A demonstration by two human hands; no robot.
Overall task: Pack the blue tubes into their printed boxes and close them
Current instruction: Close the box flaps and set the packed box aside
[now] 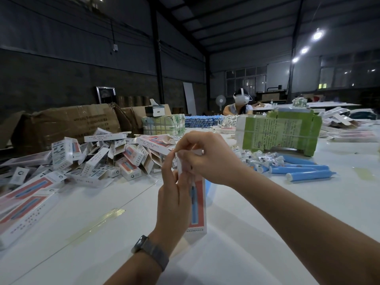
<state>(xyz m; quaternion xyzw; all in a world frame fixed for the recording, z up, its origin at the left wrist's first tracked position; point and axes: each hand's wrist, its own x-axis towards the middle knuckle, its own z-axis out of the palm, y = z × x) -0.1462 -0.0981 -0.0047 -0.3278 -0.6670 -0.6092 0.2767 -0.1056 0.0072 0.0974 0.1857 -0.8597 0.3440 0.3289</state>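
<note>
A long printed box (197, 210), white with a red panel and a blue tube pictured on it, stands upright on the white table (246, 233) in front of me. My left hand (174, 194) grips its upper part from the left. My right hand (207, 159) pinches the flap at the box's top end. Whether a tube is inside is hidden. Several loose blue tubes (304, 171) lie to the right on the table. A heap of printed boxes (98, 159) lies to the left.
Closed long boxes (26, 200) lie at the near left. A green strapped bundle (281, 132) stands at the back right, small clear-wrapped pieces (259, 157) before it. Stacked blue tubes (202, 121) and brown cartons (67, 124) sit behind. A person (240, 105) sits across the table.
</note>
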